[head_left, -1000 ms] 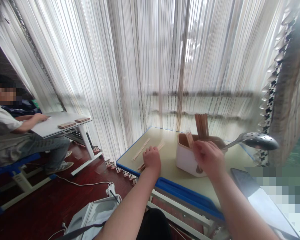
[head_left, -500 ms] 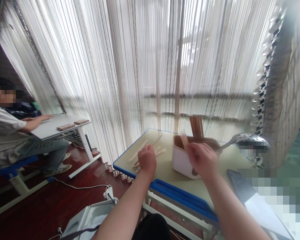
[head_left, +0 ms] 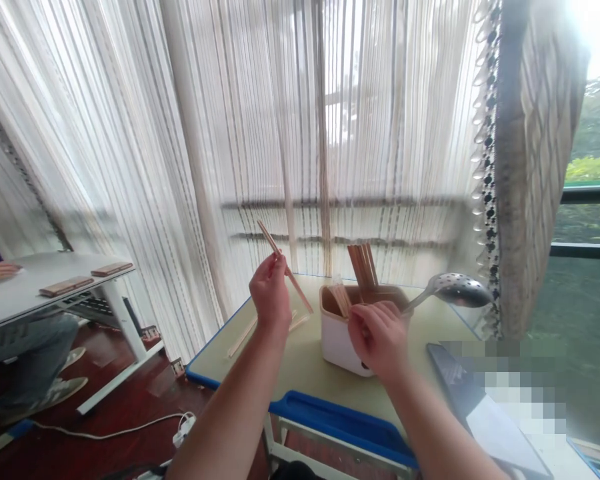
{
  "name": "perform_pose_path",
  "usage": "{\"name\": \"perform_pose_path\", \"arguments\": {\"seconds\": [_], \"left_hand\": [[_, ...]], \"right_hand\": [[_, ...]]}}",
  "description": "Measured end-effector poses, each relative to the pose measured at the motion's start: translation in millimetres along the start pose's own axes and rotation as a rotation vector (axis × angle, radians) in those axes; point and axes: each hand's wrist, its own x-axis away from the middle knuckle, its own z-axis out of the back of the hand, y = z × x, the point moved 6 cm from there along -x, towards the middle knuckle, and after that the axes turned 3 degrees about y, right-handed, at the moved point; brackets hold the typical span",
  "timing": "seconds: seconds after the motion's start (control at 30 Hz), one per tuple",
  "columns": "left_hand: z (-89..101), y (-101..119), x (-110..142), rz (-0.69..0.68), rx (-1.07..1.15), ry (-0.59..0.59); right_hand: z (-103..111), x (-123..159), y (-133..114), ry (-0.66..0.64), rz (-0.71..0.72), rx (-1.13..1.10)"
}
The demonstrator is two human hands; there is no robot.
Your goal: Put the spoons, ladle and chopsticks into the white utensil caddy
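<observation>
My left hand (head_left: 271,287) is closed on a pair of thin wooden chopsticks (head_left: 296,288), raised and slanted above the table. At the near wall of a white box (head_left: 337,343) with a brown rim, my right hand (head_left: 380,337) has its fingers curled over the edge. A bundle of brown chopsticks (head_left: 363,267) stands upright in that box. Beside it lean light chopsticks in clear wrapping (head_left: 339,297). A slotted metal spoon (head_left: 457,291) sticks out to the right. More loose chopsticks (head_left: 243,338) lie on the table behind my left forearm, partly hidden.
The table (head_left: 300,367) has a blue edge and a blue front tray (head_left: 345,420). A dark flat device (head_left: 455,380) lies at its right. Striped curtains (head_left: 260,133) hang behind. On the left, another table (head_left: 10,287) bears two brown blocks, with a person's hand there.
My left hand has risen from the table with the chopsticks. The right hand stays at the box. The view has turned rightward.
</observation>
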Motion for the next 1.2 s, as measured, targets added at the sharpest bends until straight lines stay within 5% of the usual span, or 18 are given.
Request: {"name": "perform_pose_path", "arguments": {"seconds": [0.13,0.27,0.53,0.7,1.2], "left_hand": [[-47.4,-21.0,-14.3,0.159,0.231,-0.166],[-66.2,-45.6,-5.5,0.210,0.323,-0.297],[-60.4,-67.4,24.2,0.238,0.265,-0.527],[-53.9,-73.4,26.1,0.193,0.111,-0.496],[-52.1,-53.8,32.6,0.234,0.163,-0.587]], "right_hand": [[1.1,-1.9,1.9,0.006,-0.026,-0.020],[4.6,-3.8,4.8,0.028,-0.062,-0.028],[9.0,-7.6,0.6,0.040,-0.087,-0.036],[10.4,-7.7,-0.6,0.046,-0.080,-0.023],[15.5,-6.5,3.0,0.054,-0.115,0.003]]}}
